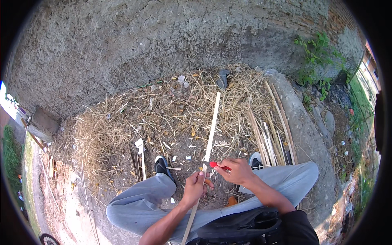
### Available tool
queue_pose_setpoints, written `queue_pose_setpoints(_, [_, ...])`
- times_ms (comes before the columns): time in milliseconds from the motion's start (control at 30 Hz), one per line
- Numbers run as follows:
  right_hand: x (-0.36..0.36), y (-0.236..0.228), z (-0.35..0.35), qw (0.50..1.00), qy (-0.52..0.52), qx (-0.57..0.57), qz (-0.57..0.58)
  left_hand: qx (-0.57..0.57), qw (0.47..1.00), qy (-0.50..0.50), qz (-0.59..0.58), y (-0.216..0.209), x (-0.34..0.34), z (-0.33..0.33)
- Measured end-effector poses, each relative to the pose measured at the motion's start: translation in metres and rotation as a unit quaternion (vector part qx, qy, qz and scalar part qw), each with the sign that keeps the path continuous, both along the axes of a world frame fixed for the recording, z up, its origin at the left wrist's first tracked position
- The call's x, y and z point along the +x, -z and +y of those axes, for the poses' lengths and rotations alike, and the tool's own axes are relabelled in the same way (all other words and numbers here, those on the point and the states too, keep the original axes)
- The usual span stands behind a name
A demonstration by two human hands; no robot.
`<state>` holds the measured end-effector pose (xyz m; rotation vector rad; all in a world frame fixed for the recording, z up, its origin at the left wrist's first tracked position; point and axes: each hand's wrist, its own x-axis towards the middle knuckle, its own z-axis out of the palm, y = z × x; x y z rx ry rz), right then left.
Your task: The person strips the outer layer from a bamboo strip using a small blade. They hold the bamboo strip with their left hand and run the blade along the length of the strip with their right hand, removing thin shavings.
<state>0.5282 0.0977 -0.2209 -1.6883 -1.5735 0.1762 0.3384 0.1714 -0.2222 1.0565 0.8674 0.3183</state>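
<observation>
A long, pale, flat strip of wood or bamboo runs from between my legs up over the straw-strewn ground. My left hand is closed around its lower middle part. In my right hand is a red-handled knife, gripped with the fingers wrapped over the handle. Its short dark blade lies across the strip, just above my left hand. The strip's lower end passes over my trouser leg and leaves the picture at the bottom edge.
Several thin wooden strips lie beside my right foot, along a concrete edge. Dry straw and pale chips cover the ground. A rough grey wall rises ahead, with a green plant at its right. A black bag sits at my lap.
</observation>
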Motion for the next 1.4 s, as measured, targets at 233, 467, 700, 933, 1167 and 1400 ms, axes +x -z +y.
queue_pose_setpoints(233, [-0.002,0.006,-0.001,1.000,0.004,-0.003,-0.004,0.028,0.999,0.013,0.020,0.006,0.000,-0.002])
queue_pose_setpoints(467, [-0.003,0.008,-0.001,1.000,0.017,0.017,-0.012,0.011,0.999,0.034,0.006,-0.002,-0.001,-0.001])
queue_pose_setpoints(700, [0.000,0.010,-0.002,0.999,0.038,0.032,-0.022,0.024,0.999,0.026,0.012,-0.005,0.002,-0.006])
queue_pose_setpoints(933, [0.000,0.016,0.001,0.998,0.051,0.030,-0.007,0.057,0.998,0.026,0.025,-0.001,0.001,-0.009])
queue_pose_setpoints(1167, [0.015,0.026,0.006,0.996,0.077,0.043,0.001,0.031,0.998,0.035,0.033,-0.002,-0.004,-0.020])
queue_pose_setpoints(1400, [0.020,0.022,0.010,0.996,0.089,0.016,0.014,0.052,0.997,0.040,0.047,-0.014,-0.004,-0.020])
